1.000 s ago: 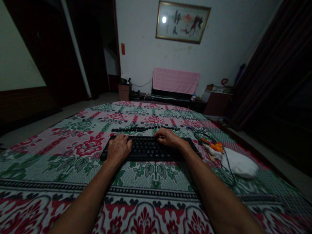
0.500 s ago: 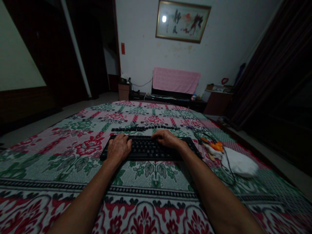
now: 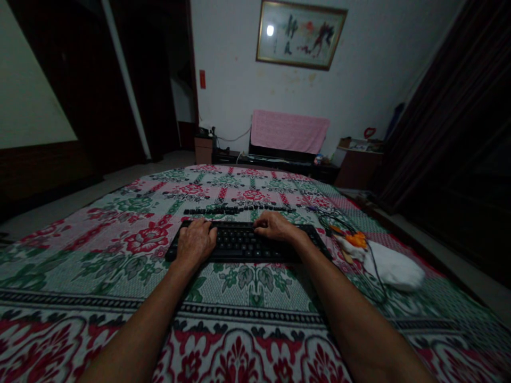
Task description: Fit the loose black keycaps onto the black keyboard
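A black keyboard (image 3: 239,248) lies on the flowered bedspread (image 3: 255,287). My left hand (image 3: 195,240) lies across its left end, fingers curled towards the far edge and thumb over the keys, holding it. At the upper right part of the keys is my right hand (image 3: 273,226), its thumb and fingers drawn together in a pinch. Whatever sits between those fingertips is hidden. Just behind the keyboard, several small black keycaps (image 3: 215,211) stand in a loose row on the cloth.
Right of the keyboard lie a white cloth bundle (image 3: 393,266), an orange piece (image 3: 356,239) and a dark cable (image 3: 377,271). Beyond the bed, a pink towel (image 3: 289,132) covers a dark screen. A cabinet (image 3: 355,165) stands at the far right.
My right hand has shifted slightly to the right, and its fingers are drawn closer together. The left hand stays in place on the keyboard. The whole view has moved very slightly.
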The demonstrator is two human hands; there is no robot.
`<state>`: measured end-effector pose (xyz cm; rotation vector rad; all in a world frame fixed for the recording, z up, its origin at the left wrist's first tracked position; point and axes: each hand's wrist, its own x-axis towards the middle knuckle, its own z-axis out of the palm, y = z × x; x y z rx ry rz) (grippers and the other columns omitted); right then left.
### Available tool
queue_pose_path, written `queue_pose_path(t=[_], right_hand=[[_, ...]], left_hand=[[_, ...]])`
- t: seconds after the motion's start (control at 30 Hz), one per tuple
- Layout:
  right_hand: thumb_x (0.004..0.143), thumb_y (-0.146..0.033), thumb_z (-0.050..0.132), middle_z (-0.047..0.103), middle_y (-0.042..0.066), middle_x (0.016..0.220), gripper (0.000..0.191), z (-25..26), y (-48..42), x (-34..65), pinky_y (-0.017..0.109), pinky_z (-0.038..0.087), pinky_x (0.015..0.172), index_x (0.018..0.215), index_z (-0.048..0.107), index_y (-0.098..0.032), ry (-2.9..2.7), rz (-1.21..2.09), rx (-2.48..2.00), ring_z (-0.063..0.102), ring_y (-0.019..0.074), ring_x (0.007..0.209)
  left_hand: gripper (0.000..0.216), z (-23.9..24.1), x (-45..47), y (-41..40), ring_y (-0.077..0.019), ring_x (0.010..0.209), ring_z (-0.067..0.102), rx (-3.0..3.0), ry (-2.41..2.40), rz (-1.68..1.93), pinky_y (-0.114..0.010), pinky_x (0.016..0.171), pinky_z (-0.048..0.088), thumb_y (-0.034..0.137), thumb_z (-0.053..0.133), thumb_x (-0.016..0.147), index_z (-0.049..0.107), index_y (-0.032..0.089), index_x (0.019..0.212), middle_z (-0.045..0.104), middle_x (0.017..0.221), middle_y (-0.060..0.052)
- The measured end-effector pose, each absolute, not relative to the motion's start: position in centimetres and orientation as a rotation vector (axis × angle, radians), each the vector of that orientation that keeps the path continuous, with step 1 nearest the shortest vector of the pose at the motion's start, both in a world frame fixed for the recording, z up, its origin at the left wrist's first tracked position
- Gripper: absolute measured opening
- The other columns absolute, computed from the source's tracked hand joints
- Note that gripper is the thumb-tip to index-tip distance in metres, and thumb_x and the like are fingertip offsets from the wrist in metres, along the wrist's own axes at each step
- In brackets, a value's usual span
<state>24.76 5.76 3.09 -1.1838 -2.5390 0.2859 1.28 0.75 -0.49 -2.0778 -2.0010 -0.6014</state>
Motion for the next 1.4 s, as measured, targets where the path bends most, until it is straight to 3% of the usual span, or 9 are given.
queue_pose_path(t=[0.63,0.9,1.2,1.4], right_hand=[[0.071,-0.016,0.052,0.063,0.002,0.077,0.017,3.2,5.7,24.8,0.021,0.038,0.065,0.081,0.065,-0.014,-2.513,0.319,-1.094,0.054,0.0116,0.069],[0.072,-0.010,0.047,0.063,0.004,0.088,0.031,2.6,6.1,24.8,0.025,0.040,0.075,0.097,0.063,-0.017,-2.561,0.277,-1.041,0.055,0.0136,0.081],[0.072,-0.011,0.050,0.058,0.006,0.087,0.027,3.7,5.0,23.9,0.026,0.039,0.074,0.095,0.063,-0.016,-2.691,0.275,-1.027,0.052,0.0148,0.081],[0.069,-0.015,0.054,0.058,0.003,0.079,0.020,3.8,4.8,24.0,0.022,0.037,0.064,0.089,0.061,-0.015,-2.591,0.327,-1.116,0.051,0.0117,0.070]], left_hand=[[0.034,-0.5,1.3,0.7,-0.0206,0.106,0.048,-2.085,-2.008,-0.621,-0.034,0.085,0.037,0.034,0.033,0.083,0.060,0.019,0.098,0.057,0.112,-0.008],[0.035,-0.7,1.3,0.8,-0.0213,0.106,0.048,-2.069,-1.999,-0.625,-0.035,0.085,0.037,0.035,0.033,0.083,0.060,0.019,0.097,0.057,0.111,-0.008],[0.035,-0.6,1.3,0.7,-0.0206,0.106,0.048,-2.069,-1.989,-0.622,-0.034,0.087,0.036,0.034,0.032,0.083,0.060,0.019,0.099,0.057,0.113,-0.008],[0.034,-0.5,1.4,0.7,-0.0208,0.105,0.048,-2.071,-1.999,-0.616,-0.034,0.086,0.036,0.034,0.034,0.082,0.060,0.018,0.098,0.058,0.109,-0.008]])
